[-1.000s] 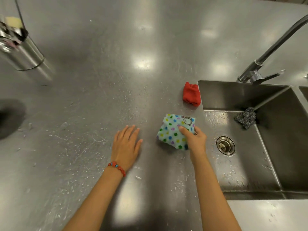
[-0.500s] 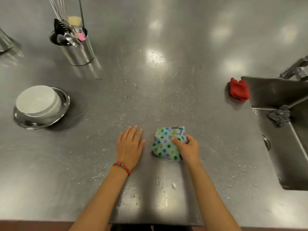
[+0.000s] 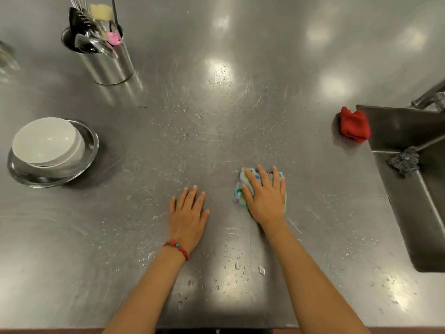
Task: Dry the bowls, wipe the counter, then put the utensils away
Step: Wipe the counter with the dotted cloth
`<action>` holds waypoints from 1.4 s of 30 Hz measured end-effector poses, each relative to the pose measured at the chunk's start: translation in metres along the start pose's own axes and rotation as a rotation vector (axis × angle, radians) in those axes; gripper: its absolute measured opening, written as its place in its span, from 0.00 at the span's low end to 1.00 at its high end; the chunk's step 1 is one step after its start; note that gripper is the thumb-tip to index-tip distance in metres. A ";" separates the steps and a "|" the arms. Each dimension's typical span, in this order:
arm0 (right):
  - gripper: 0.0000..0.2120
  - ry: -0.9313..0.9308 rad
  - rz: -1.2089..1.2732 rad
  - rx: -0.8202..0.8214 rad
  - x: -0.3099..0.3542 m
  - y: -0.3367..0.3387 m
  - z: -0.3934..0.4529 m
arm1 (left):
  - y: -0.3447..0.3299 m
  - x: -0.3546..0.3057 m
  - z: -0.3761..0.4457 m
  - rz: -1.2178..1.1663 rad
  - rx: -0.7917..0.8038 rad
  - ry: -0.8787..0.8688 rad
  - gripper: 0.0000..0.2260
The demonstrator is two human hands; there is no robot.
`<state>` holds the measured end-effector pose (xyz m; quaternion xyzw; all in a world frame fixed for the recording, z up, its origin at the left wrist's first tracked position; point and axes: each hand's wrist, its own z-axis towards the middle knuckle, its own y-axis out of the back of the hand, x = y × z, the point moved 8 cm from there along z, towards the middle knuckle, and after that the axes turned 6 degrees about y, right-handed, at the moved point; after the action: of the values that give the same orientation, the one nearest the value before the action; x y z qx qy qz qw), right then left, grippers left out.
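Stainless counter (image 3: pixel 265 97), wet with droplets — both hands flat on it near the front edge.

Right hand (image 3: pixel 266 198) lay palm-down with fingers spread, pressing a folded polka-dot cloth (image 3: pixel 240 191) onto the steel; left hand (image 3: pixel 189 216), a red bead bracelet (image 3: pixel 177 248) at its wrist, rested open and empty just beside it. A white bowl (image 3: pixel 45 141) sat nested in a steel bowl (image 3: pixel 89 150) near the left edge, and a steel canister (image 3: pixel 108 63) of utensils (image 3: pixel 94 42) stood toward the far left corner. By the sink (image 3: pixel 414 213) at the right edge lay a red cloth (image 3: pixel 355 125) — a steel scourer (image 3: pixel 404 162) sat inside the basin.
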<state>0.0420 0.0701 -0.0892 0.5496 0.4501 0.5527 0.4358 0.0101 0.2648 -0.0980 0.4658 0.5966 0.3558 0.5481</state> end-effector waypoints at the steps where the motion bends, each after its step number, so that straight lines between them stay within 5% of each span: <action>1: 0.23 -0.030 0.010 -0.003 -0.008 0.001 0.013 | 0.000 -0.003 0.002 -0.014 -0.008 -0.002 0.21; 11: 0.23 0.066 0.029 -0.075 -0.014 0.008 -0.016 | 0.008 -0.051 0.041 -0.080 -0.065 -0.053 0.20; 20: 0.22 -0.125 0.026 -0.053 -0.097 0.016 0.108 | -0.008 -0.062 0.071 -0.024 0.019 -0.024 0.20; 28: 0.23 0.138 0.044 -0.022 -0.074 0.013 0.069 | -0.008 -0.066 0.071 0.041 0.030 -0.040 0.24; 37: 0.21 -0.108 0.011 -0.074 -0.138 0.024 0.201 | -0.015 -0.063 0.073 0.102 0.052 -0.020 0.30; 42: 0.21 0.176 0.043 -0.109 -0.091 0.017 0.142 | -0.015 -0.063 0.074 0.089 0.066 0.014 0.30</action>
<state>0.1858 -0.0199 -0.0934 0.4840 0.4440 0.6317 0.4117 0.0783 0.1944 -0.1022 0.5073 0.5906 0.3630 0.5120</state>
